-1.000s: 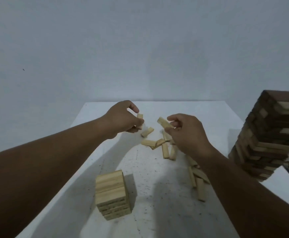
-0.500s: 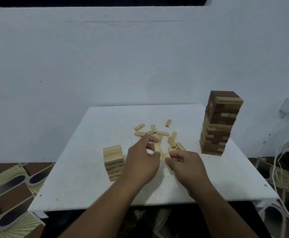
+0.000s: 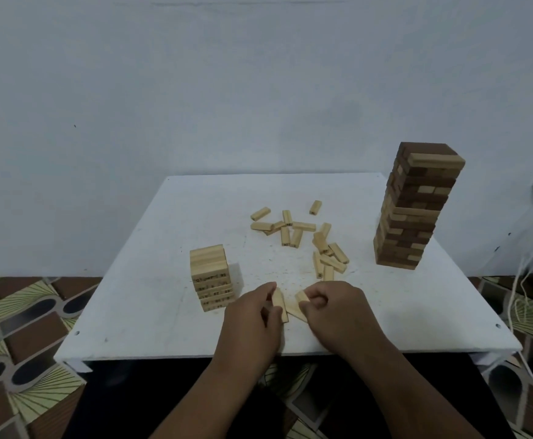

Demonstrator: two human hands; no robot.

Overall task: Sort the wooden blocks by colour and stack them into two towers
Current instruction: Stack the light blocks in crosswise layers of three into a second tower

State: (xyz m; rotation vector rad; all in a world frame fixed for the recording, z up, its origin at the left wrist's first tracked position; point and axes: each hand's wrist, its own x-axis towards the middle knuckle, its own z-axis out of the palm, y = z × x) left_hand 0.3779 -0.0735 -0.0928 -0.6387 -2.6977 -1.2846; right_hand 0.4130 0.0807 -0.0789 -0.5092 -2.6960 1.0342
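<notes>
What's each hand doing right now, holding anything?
Left hand: grips a light wooden block.
Right hand: pinches another light block.

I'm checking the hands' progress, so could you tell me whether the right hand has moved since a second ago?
Yes. The right hand has come back toward the table's near edge, away from the loose blocks it was above earlier.

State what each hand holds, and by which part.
The left hand pinches a light wooden block along its long sides; the right hand pinches another light block near its end.
</notes>
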